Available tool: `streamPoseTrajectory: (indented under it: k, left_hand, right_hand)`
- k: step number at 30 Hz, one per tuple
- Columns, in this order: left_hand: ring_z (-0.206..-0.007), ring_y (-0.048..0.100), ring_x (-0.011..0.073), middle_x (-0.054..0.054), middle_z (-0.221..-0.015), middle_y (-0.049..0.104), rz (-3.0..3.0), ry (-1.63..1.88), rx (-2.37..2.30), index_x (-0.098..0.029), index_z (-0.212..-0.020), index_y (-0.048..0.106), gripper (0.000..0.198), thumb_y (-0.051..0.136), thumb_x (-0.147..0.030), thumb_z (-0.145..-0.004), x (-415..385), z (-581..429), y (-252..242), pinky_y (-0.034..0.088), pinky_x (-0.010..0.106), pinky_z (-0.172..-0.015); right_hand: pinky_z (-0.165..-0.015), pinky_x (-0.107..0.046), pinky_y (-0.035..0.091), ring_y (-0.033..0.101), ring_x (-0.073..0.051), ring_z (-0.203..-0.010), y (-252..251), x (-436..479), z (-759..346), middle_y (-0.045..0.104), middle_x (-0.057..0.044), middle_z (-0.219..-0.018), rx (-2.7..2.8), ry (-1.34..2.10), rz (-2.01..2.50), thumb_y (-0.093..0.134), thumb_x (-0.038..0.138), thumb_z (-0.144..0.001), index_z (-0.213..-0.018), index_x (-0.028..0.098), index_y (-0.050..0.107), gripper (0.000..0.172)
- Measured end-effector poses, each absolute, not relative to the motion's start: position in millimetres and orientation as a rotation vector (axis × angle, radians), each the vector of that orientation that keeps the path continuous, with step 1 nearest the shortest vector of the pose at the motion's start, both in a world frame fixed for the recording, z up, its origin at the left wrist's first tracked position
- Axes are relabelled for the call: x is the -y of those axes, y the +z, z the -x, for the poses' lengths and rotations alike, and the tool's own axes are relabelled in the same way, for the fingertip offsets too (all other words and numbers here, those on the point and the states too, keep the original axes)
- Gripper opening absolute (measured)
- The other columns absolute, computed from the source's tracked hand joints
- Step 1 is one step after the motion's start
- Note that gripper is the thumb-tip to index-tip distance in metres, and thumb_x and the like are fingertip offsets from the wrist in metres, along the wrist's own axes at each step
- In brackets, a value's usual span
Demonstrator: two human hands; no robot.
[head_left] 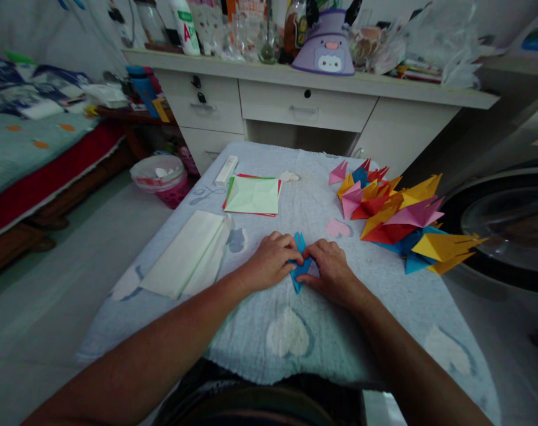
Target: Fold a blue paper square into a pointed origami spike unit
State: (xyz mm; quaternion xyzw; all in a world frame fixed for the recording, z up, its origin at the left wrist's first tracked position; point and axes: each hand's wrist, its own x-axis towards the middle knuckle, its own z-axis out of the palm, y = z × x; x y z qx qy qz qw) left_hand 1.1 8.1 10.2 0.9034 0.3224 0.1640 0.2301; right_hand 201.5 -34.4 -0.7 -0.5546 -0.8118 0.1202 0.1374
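Observation:
A small blue folded paper (301,271), narrow and pointed at both ends, lies on the cloth-covered table (251,349) in front of me. From its left side my left hand (274,260) grips it, fingers bent together at its edge. My right hand (330,269) holds the right edge, with thumb and fingertips on the paper. The fingertips of both hands nearly meet over its middle. A stack of square sheets (253,195), pale green on top, sits beyond my left hand. Many folded paper pieces (384,207) in yellow, red, pink and blue stand at the right.
White folded sheets (184,251) lie left of my left hand. A white box (226,171) is near the table's far left corner. Behind stands a white cabinet (304,106); a pink bin (162,177) is on the floor at left, a washing machine (508,219) at right.

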Motion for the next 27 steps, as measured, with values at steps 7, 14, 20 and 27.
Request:
streamPoseTrajectory:
  k: [7,14,20,27]
  left_hand:
    - [-0.099,0.054,0.0206,0.004,-0.099,0.064,-2.491,0.446,-0.715,-0.020,-0.092,0.070,0.007,0.064,-0.019,-0.087,-10.1,-4.3,7.2,0.040,0.036,-0.091]
    - [-0.099,0.056,0.0210,0.004,-0.099,0.064,-2.456,0.425,-0.718,-0.019,-0.093,0.068,0.006,0.065,-0.022,-0.088,-13.1,-5.2,9.1,0.040,0.035,-0.091]
    - [-0.102,0.057,0.0184,0.004,-0.100,0.065,-2.407,0.469,-0.682,-0.020,-0.095,0.067,0.015,0.053,-0.015,-0.093,-14.9,-2.3,10.2,0.039,0.035,-0.096]
    - [-0.103,0.056,0.0190,0.004,-0.101,0.064,-2.401,0.443,-0.699,-0.021,-0.095,0.067,0.016,0.052,-0.017,-0.094,-14.8,-2.5,10.9,0.039,0.035,-0.097]
  right_hand:
    - [-0.078,-0.039,0.035,0.050,-0.027,-0.093,-3.0,38.3,-199.8,0.055,-0.008,-0.101,2.391,0.298,1.587,0.076,0.065,-0.067,-0.105,0.023,0.060,0.058]
    - [-0.083,-0.040,0.036,0.049,-0.027,-0.096,11.1,40.4,-206.3,0.055,-0.008,-0.104,2.388,0.496,1.500,0.068,0.056,-0.080,-0.104,0.022,0.059,0.042]
    - [-0.088,-0.040,0.035,0.049,-0.025,-0.100,20.3,39.2,-210.3,0.057,-0.007,-0.109,2.392,0.573,1.464,0.064,0.023,-0.081,-0.109,0.022,0.058,0.028]
    - [-0.089,-0.041,0.035,0.047,-0.026,-0.100,19.6,41.2,-206.6,0.056,-0.008,-0.109,2.397,0.557,1.523,0.065,0.023,-0.078,-0.106,0.021,0.057,0.029]
